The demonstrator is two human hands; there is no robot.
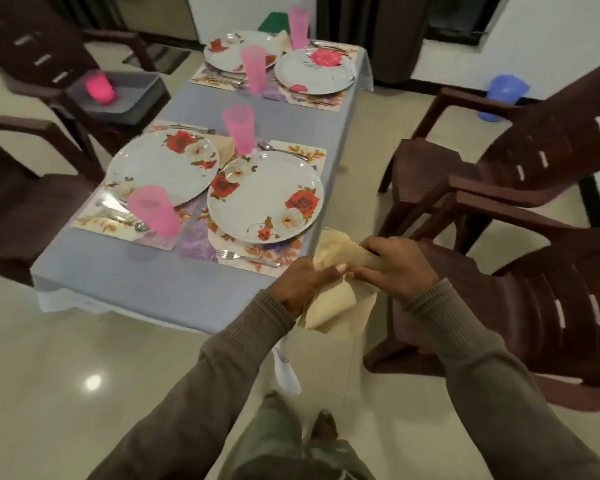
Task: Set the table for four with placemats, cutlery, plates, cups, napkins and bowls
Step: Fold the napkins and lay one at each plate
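We held the beige folded cloth napkin [333,303] off the counter's [146,275] near right corner, left hand [302,284] and right hand [400,265] each with a grip curled round it. Just beyond lay the nearest white rose-patterned plate [264,197] on a floral placemat [291,259], steel fork [246,258] beside it, pink plastic cup [155,209] further left.

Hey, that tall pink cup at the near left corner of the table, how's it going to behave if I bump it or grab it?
The pink cup is tall and narrow and looks upside down, so a sideways bump would probably tip it. It looks like thin translucent plastic, likely light and unlikely to break. Once on its side it may roll toward the spoon beside it.
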